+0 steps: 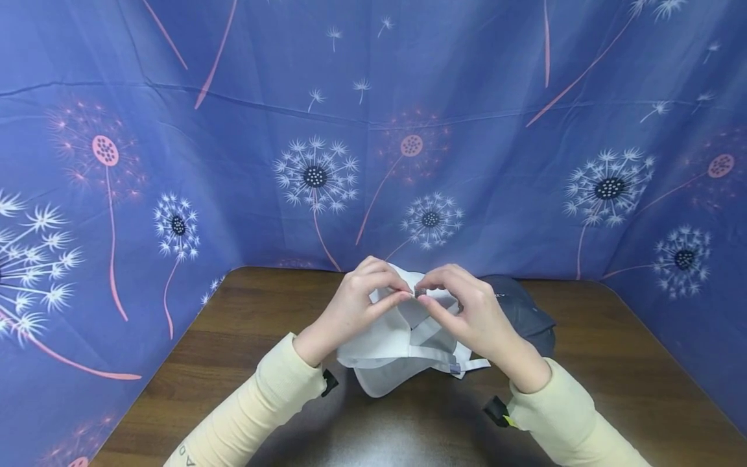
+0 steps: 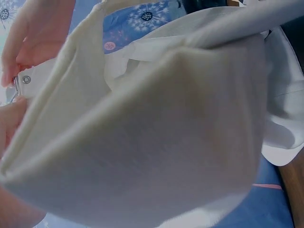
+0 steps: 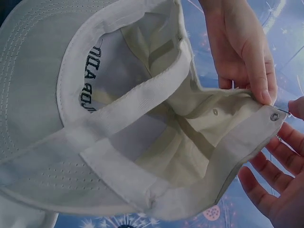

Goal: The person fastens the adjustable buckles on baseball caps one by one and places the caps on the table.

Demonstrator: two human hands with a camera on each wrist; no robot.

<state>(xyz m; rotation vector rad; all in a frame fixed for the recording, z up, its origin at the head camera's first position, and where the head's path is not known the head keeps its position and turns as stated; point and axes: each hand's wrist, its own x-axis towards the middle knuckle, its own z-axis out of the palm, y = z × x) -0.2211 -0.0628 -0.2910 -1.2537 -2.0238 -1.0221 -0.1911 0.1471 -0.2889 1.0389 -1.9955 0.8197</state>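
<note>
fingers of left hand [image 1: 363,293] pinching white cap [image 1: 379,340], right hand [image 1: 481,311] pinching metal piece [image 1: 420,292], both angled inward

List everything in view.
White cap: at least 1, white, centre
Metal piece: at least 1, dark to silvery, white cap's far edge
Buckle: 1, grey, white cap's near side
Dark cap: 1, dark grey, right of white cap
Table: 1, brown, beneath
Patterned cloth: count unclear, blue, behind and beside table
Sleeves: 2, pale yellow, lower left and right
Wrist cameras: 2, black, by sleeves
Left hand: 1, bare, pinching white cap
Right hand: 1, bare, pinching metal piece
</note>
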